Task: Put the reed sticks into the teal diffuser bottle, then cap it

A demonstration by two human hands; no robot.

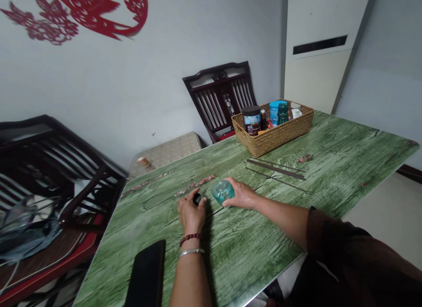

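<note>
The left hand [191,215] is pinching a small black cap [197,199] between its fingertips [190,204]. The right hand [241,194] holds a clear teal glass bottle [223,191] from the side, with its fingers [232,187] curved against it. The bottle looks tipped over, but it is hard to be sure. It sits between the two hands, just beside the cap, near the middle of the green wood-look table [332,170]. A black phone [147,274] lies by the near edge. Two long dark sticks [275,169] lie past the right hand. A woven basket [272,137] at the far end holds a dark-lidded jar [251,121] and a blue tub [275,111].
</note>
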